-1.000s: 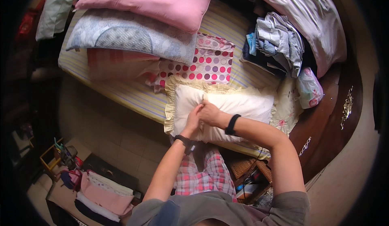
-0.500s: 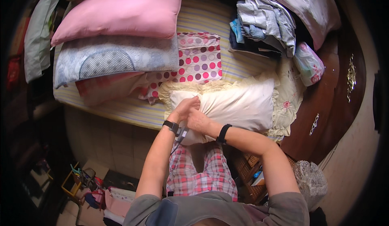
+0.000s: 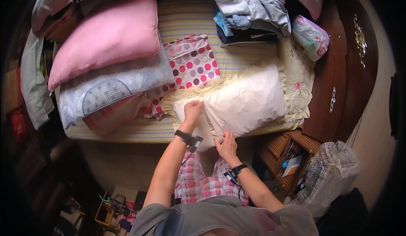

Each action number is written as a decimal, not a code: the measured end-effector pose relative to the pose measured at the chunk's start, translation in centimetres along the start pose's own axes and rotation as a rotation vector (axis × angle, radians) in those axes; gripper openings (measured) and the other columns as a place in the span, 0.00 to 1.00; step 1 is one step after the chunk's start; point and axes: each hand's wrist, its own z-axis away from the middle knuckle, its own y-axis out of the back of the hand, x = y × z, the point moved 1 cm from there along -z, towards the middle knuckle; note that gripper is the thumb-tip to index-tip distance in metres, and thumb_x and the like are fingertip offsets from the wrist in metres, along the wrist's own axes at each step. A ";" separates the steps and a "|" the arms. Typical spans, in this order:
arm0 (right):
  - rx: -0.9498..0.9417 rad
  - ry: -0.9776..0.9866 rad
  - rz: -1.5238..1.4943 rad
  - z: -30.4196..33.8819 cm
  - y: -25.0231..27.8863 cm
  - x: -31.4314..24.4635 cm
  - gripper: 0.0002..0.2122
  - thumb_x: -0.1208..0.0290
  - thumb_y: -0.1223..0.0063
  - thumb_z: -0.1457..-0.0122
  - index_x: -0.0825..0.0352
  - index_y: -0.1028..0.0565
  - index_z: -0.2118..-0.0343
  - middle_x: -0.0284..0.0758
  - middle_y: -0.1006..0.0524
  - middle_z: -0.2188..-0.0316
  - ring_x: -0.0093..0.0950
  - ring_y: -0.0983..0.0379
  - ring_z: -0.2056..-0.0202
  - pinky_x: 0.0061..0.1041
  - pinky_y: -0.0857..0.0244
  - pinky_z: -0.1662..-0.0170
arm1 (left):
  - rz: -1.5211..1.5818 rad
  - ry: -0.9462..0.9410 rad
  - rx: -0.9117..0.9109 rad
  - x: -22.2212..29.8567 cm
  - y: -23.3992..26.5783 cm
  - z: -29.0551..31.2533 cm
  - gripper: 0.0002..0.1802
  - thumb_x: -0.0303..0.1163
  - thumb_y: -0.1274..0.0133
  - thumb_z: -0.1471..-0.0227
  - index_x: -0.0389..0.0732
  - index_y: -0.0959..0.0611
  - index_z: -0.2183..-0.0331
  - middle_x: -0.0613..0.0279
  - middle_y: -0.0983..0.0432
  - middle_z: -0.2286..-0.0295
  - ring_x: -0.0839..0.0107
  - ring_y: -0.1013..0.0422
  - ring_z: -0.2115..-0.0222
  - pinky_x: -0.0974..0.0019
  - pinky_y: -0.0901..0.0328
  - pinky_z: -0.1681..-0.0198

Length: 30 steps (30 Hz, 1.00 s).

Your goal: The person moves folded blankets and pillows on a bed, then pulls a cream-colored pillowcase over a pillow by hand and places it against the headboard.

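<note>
A white pillow lies at the bed's near edge, on a cream pillowcase with ruffled edges and small embroidered flowers. My left hand is closed on white cloth near the pillow's left end, where a deep crease runs down. At the pillow's near edge, my right hand has thumb and fingers on the cloth, apparently gripping a fold of it. The pillow's left part hangs slightly over the bed edge towards my lap. Both wrists carry black straps with small devices.
On the striped bed lie a pink pillow, a folded blue blanket, polka-dot cloth and stacked clothes. A plastic bag rests by the dark wooden headboard. A wicker shelf stands lower right.
My hands, together before, have parted: the right has moved down to the pillow's near edge, while the left stays on its left end. The view has turned and shifted.
</note>
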 end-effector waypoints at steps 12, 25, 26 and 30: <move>-0.033 -0.515 0.020 1.8 -1.2 2.8 0.16 0.67 0.43 0.49 0.64 0.34 0.60 0.44 0.26 0.62 0.47 0.27 0.58 0.45 0.35 0.56 | -0.108 -0.032 0.081 -4.3 2.5 0.4 0.11 0.35 0.44 0.49 0.36 0.20 0.75 0.65 0.25 0.80 0.75 0.30 0.78 0.70 0.35 0.75; -0.171 -0.356 -0.006 2.7 -0.4 -1.1 0.12 0.68 0.43 0.51 0.68 0.28 0.66 0.51 0.22 0.74 0.50 0.24 0.67 0.47 0.32 0.60 | -0.367 0.031 -0.447 -8.6 0.6 4.8 0.15 0.27 0.50 0.48 0.30 0.19 0.60 0.51 0.19 0.72 0.75 0.25 0.68 0.70 0.31 0.64; -0.167 -0.346 -0.035 2.7 -0.5 -1.0 0.12 0.67 0.42 0.51 0.68 0.28 0.67 0.51 0.23 0.74 0.49 0.24 0.67 0.46 0.31 0.61 | -0.384 0.046 -0.477 -8.3 0.7 4.6 0.12 0.28 0.49 0.47 0.30 0.20 0.63 0.51 0.20 0.70 0.74 0.25 0.68 0.70 0.30 0.64; -0.146 -0.679 -0.661 5.3 -6.2 5.0 0.24 0.60 0.35 0.52 0.65 0.29 0.54 0.41 0.22 0.60 0.35 0.26 0.55 0.33 0.34 0.52 | -0.950 -0.360 -0.102 -2.3 -1.8 3.9 0.16 0.38 0.41 0.53 0.33 0.22 0.69 0.50 0.23 0.72 0.49 0.28 0.68 0.54 0.34 0.63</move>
